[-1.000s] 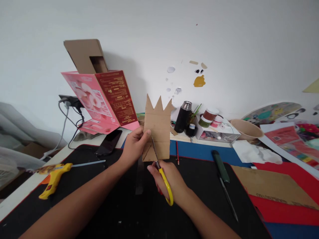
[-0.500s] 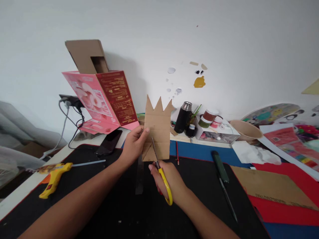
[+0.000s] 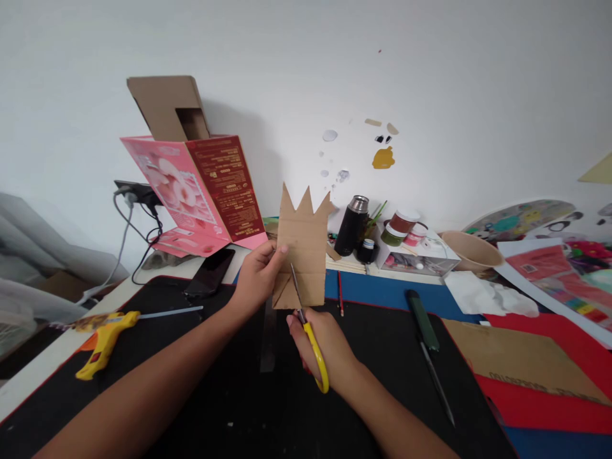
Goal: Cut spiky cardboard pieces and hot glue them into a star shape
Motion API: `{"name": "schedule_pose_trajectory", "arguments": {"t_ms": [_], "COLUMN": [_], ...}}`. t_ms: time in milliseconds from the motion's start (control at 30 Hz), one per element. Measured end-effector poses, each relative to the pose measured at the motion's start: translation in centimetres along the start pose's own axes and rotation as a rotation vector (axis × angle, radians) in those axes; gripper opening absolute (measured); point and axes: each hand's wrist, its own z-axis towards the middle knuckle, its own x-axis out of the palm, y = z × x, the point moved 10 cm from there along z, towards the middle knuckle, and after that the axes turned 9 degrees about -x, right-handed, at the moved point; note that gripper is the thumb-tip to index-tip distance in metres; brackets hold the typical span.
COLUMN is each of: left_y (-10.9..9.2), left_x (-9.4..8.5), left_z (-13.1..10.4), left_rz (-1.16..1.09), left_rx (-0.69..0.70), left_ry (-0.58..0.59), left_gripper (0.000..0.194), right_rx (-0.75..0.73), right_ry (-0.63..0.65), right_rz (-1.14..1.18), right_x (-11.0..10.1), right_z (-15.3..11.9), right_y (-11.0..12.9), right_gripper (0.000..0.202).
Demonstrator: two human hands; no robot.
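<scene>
My left hand [image 3: 258, 273] pinches the left edge of a piece of cardboard [image 3: 306, 245], thumb in front and fingers partly hidden behind it. The piece stands upright above the mat, its top cut into pointed, crown-like teeth. A pair of yellow-handled scissors [image 3: 317, 360] is in my right hand [image 3: 329, 344], fingers wrapped through the handles. One blade lies in front of the cardboard's lower part, pointing up; the other blade is hidden. A slanting line, cut or crease I cannot tell, runs near the lower left corner. Below lies a ruler-like strip [image 3: 268, 344].
A yellow glue gun [image 3: 102, 344] and a phone [image 3: 210, 273] lie left. Behind stand a pink box [image 3: 176, 185], a black flask [image 3: 351, 226] and paint jars [image 3: 401, 223]. Right are a green cutter [image 3: 422, 319], a pencil-like tool [image 3: 437, 386], a cardboard sheet [image 3: 521, 360] and red paper [image 3: 535, 408].
The scissors and my right hand have shifted very slightly at the cardboard's lower edge. My left hand keeps the same grip, and the other objects have stayed put.
</scene>
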Motion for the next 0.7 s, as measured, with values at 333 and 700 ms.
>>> {"name": "schedule_pose_trajectory", "arguments": {"t_ms": [333, 700], "left_y": [0.51, 0.31], "left_x": [0.1, 0.26], "left_z": [0.41, 0.3], "left_rz": [-0.017, -0.047], "left_rx": [-0.014, -0.029], "left_ry": [0.031, 0.037], "left_gripper": [0.038, 0.038], "right_rx": [-0.013, -0.069], "right_ry": [-0.005, -0.045], "right_rz": [-0.057, -0.204], "right_x": [0.07, -0.27], "right_z": [0.09, 0.1], "right_y": [0.02, 0.81], "right_gripper": [0.028, 0.027]}}
